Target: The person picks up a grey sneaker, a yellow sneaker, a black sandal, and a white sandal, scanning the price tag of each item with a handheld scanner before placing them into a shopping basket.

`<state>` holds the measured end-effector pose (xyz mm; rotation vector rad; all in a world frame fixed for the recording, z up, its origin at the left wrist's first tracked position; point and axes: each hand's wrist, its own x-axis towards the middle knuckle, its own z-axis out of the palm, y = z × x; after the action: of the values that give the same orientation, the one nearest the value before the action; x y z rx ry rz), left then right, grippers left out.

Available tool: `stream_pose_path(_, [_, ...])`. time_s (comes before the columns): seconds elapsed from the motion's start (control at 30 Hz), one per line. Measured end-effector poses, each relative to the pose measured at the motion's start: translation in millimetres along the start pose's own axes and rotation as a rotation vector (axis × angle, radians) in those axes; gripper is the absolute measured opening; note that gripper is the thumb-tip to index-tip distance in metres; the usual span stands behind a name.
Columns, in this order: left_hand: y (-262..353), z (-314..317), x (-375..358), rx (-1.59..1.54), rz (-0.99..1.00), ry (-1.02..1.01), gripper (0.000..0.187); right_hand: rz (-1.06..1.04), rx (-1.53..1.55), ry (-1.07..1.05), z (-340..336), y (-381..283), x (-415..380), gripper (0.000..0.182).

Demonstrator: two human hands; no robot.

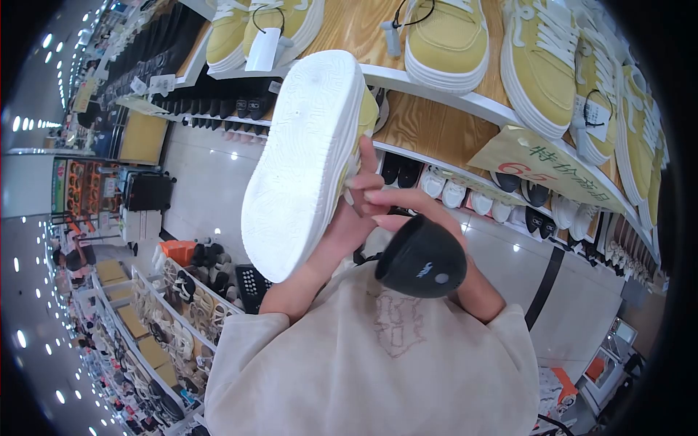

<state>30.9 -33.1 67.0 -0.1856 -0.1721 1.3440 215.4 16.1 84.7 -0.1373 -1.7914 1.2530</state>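
Note:
A yellow shoe with a white sole (302, 152) is held up with its sole toward the camera. My left hand (354, 214) is closed on it from behind and along its right side; the palm is partly hidden. Close to the shoe's right side, my right hand (418, 203) is curled round a black handheld device (422, 258) with a wide rounded end. The device covers much of the palm, and the right fingertips are next to the left fingers.
Yellow laced shoes (447, 43) with tags stand on a wooden shelf (363, 33) in front. A paper price sign (545, 163) hangs from its edge. Lower shelves hold more shoes. Shoe racks (149, 312) and a black suitcase (148, 190) are at the left.

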Motion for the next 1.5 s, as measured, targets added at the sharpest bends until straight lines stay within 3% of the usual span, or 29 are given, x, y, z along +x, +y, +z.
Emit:
stream_pose_path(0.13, [9.3,25.3,4.0,0.126,-0.07,-0.053,0.063,0.135,0.032,0.06,-12.3,3.3,-25.1,0.042])
stream_pose_path(0.2, [15.3,62.9,-6.8,0.61,0.141,0.106,0.067,0.147,0.028,0.072,-19.6,8.9,-39.4,0.04])
stream_pose_path(0.23, [25.9,73.8,-7.8,0.605,0.135,0.102,0.067,0.152,0.026,0.088,-24.2,11.5,-47.5,0.039])
stream_pose_path(0.27, [39.4,83.5,-5.3,0.67,0.198,0.0,0.067,0.307,0.129,0.101,-29.3,11.7,-58.9,0.042])
stream_pose_path(0.37, [76.5,115.2,1.0,0.85,0.39,-0.315,0.066,0.372,0.229,0.197,-33.7,5.2,-69.8,0.048])
stream_pose_path(0.4, [76.9,139.8,-1.5,1.499,0.774,0.032,0.037,0.366,0.22,0.201,-34.9,6.1,-75.4,0.048])
stream_pose_path(0.43, [65.9,156.1,13.0,1.496,0.771,0.021,0.037,0.397,0.23,0.21,-35.3,8.9,-82.3,0.051])
stream_pose_path(0.53, [35.9,193.7,88.5,2.579,1.147,-0.077,0.069,0.407,0.225,0.187,-32.8,11.8,-87.7,0.048])
stream_pose_path(0.6, [47.5,215.0,123.2,2.954,0.799,0.224,0.066,0.388,0.207,0.158,-29.7,10.4,-90.0,0.046])
stream_pose_path(0.73, [24.0,218.4,181.3,3.194,0.878,0.338,0.051,0.395,0.242,0.136,-27.3,4.4,-99.1,0.051])
stream_pose_path(0.8, [17.7,222.0,194.4,3.419,0.528,0.331,0.058,0.408,0.192,0.125,-27.2,-3.6,-96.9,0.055])
stream_pose_path(1.03, [30.4,212.4,215.0,3.376,0.454,0.265,0.069,0.385,0.116,0.17,-24.1,-9.0,-117.3,0.052])
stream_pose_path(1.13, [49.6,196.6,220.4,3.204,0.534,0.052,0.077,0.401,0.035,0.21,-20.2,-16.8,-123.9,0.05])
stream_pose_path(1.2, [67.5,188.6,231.5,3.202,0.504,-0.058,0.074,0.418,0.076,0.406,-14.9,-27.0,-118.5,0.036])
stream_pose_path(1.33, [60.1,184.8,225.4,3.196,0.576,0.036,0.078,0.413,-0.023,0.318,-20.4,-23.1,-152.9,0.047])
stream_pose_path(1.4, [41.9,185.4,209.7,3.356,0.752,0.267,0.077,0.441,-0.066,0.397,-21.9,-28.3,-165.1,0.045])
stream_pose_path(1.47, [18.2,186.4,185.1,3.266,1.063,0.108,0.072,0.468,-0.126,0.443,-24.5,-31.9,-179.9,0.044])
stream_pose_path(1.5, [2.2,183.5,172.9,3.191,1.409,-0.218,0.053,0.492,-0.166,0.465,-26.0,-35.6,-184.8,0.043])
